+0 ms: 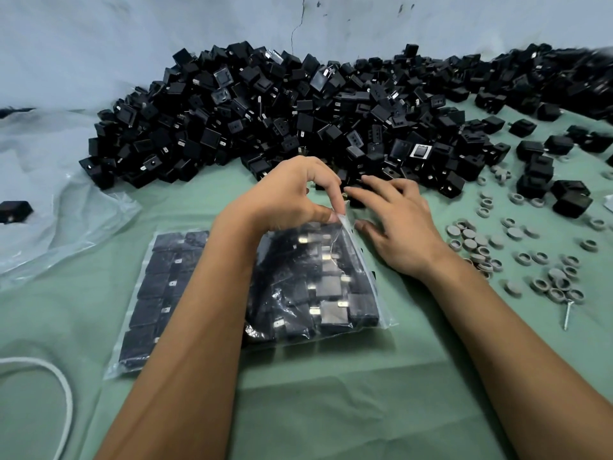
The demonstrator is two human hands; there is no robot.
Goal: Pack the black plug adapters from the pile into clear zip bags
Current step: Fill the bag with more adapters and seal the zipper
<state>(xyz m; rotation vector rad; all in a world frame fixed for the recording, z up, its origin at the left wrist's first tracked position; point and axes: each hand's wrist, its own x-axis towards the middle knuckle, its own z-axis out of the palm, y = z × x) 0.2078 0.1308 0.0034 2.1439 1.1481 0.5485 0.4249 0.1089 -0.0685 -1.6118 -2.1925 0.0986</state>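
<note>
A big pile of black plug adapters [282,117] runs along the back of the green table. In front of it lies a clear zip bag [331,293] filled with rows of adapters. My left hand [292,194] pinches the bag's upper right corner between thumb and fingers and lifts that edge. Just to the right, my right hand [398,224] is spread flat, its fingertips at the near edge of the pile, holding nothing. A second filled bag [156,293] lies partly under my left forearm.
Several grey rubber rings and caps [517,257] are scattered at the right, with a screw [568,313] beside them. Loose adapters [544,167] lie at the right. Crumpled clear plastic sheet [49,200] covers the left. A white cord [63,390] loops at the lower left.
</note>
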